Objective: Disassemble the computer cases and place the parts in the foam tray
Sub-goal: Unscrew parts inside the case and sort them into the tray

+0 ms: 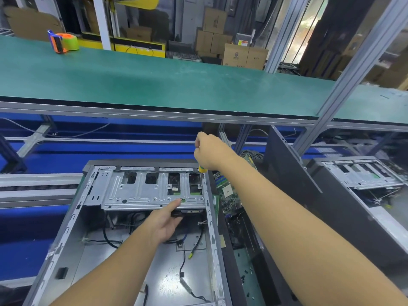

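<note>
An open grey computer case [72, 219] lies on its side in front of me, with loose black cables [183, 261] on its floor. A silver drive cage [141, 193] spans its far end. My right hand [209, 153] grips a yellow-handled screwdriver [202, 170], whose tip points down onto the cage's right end. My left hand [164, 221] reaches under the cage's front edge and holds a black drive [189, 212] mounted there, thumb on the cage rim. A green circuit board [228, 193] stands just right of the case.
A black side panel [287, 173] leans upright to the right. A second open case [362, 175] lies at the far right. Small black screws [244, 277] lie on the green mat beside the case. A tape dispenser [63, 41] sits on the upper green shelf.
</note>
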`<state>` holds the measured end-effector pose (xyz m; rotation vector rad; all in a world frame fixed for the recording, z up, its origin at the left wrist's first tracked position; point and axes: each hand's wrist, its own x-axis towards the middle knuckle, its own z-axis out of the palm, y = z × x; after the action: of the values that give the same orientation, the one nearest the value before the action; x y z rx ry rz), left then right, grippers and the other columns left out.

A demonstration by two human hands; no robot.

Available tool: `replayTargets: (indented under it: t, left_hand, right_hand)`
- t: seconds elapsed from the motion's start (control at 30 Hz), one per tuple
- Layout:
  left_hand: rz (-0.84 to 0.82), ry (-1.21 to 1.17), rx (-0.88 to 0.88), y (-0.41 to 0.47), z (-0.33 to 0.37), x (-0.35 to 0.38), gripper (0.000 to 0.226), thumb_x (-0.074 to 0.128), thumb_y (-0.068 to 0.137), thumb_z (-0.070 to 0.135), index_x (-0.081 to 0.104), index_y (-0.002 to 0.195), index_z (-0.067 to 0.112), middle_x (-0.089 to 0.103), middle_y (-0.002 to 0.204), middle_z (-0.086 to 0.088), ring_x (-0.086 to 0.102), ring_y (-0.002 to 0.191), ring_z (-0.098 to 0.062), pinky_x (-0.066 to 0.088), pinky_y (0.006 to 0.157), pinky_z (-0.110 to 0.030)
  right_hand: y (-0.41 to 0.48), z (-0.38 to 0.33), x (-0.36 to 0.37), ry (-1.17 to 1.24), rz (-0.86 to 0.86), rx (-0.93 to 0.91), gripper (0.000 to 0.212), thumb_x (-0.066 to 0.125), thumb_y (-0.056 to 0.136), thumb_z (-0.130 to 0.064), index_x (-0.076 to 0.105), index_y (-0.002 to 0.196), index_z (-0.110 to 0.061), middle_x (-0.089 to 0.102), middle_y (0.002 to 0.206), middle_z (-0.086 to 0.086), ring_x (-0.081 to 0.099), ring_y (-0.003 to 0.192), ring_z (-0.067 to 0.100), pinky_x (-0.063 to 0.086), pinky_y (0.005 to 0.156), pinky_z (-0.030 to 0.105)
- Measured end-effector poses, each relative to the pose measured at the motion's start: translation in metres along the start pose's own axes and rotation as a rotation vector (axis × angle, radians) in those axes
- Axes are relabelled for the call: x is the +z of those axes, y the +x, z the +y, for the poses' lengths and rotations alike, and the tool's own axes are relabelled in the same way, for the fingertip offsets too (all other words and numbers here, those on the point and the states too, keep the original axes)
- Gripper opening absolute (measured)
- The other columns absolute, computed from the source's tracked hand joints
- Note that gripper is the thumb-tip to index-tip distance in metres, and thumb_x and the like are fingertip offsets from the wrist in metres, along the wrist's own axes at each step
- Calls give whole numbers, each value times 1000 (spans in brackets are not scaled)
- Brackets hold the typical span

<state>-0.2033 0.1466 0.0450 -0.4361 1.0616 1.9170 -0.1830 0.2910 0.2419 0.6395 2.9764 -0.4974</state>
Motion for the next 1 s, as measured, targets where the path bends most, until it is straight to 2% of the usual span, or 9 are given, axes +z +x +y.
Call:
replayTargets:
  t: [0.13,0.23,0.3,0.47,0.57,0.63,0.73,0.87,1.0]
  left_hand:
    - [-4,-18,7,-1,-1,1,17,64,93,4,65,109,-3,73,107,-19,70,96,-25,52,86,-34]
    - [-14,-12,7,-1,-1,1,15,65,93,4,66,107,-1,76,101,-16,75,84,-21,53,79,-32]
    - [-15,-15,13,1,0,-1,20,66,92,4,66,111,-2,75,103,-15,73,91,-22,52,87,-34]
    - [-22,-17,19,1,-1,-2,19,67,92,4,67,109,-2,75,105,-16,75,83,-21,54,77,-32]
    - [-27,-19,18,-1,-1,-1,16,66,92,3,67,107,-2,76,99,-16,76,79,-21,59,64,-29]
    - [-23,-15,22,-1,-1,-1,16,67,92,3,67,106,-1,76,98,-15,76,81,-21,59,69,-30]
    - [-4,-3,26,0,-2,-2,20,69,90,4,66,109,0,76,99,-14,73,88,-21,51,95,-35]
    - [3,-3,30,-1,-2,-2,20,69,90,4,66,109,0,76,99,-13,75,80,-19,53,79,-31]
    - [9,6,31,-1,-2,-1,18,70,89,4,67,107,0,77,96,-13,75,79,-18,53,79,-31]
  right_hand:
    - [-1,-3,-5,81,-135,27,26,52,94,-17,44,119,-17,56,107,8,52,97,33,41,67,35]
    - [-2,-5,0,-70,-17,73,49,46,99,-46,40,135,-13,48,131,15,55,105,38,42,72,40]
    - [-3,-6,1,-153,82,121,61,33,101,-60,37,139,-12,53,125,16,57,99,37,40,67,39]
    - [2,-5,0,-129,18,62,19,39,106,-22,42,116,-7,51,99,10,50,77,27,37,57,36]
    - [2,-5,-12,19,-123,31,25,45,95,-7,47,119,-14,49,112,9,49,92,30,41,66,37]
    - [-2,-5,-17,84,-191,34,28,49,93,-9,48,120,-17,58,108,12,51,83,26,43,65,37]
    - [-7,-5,-12,-64,-162,52,42,50,97,-31,41,134,-15,57,117,12,53,79,25,41,63,36]
    - [-7,-10,-12,-301,-13,130,73,25,97,-72,41,143,-18,57,128,12,56,108,35,38,74,41]
    - [-7,-12,-17,-308,-89,49,27,35,107,-24,49,126,-12,57,119,13,55,96,35,44,74,41]
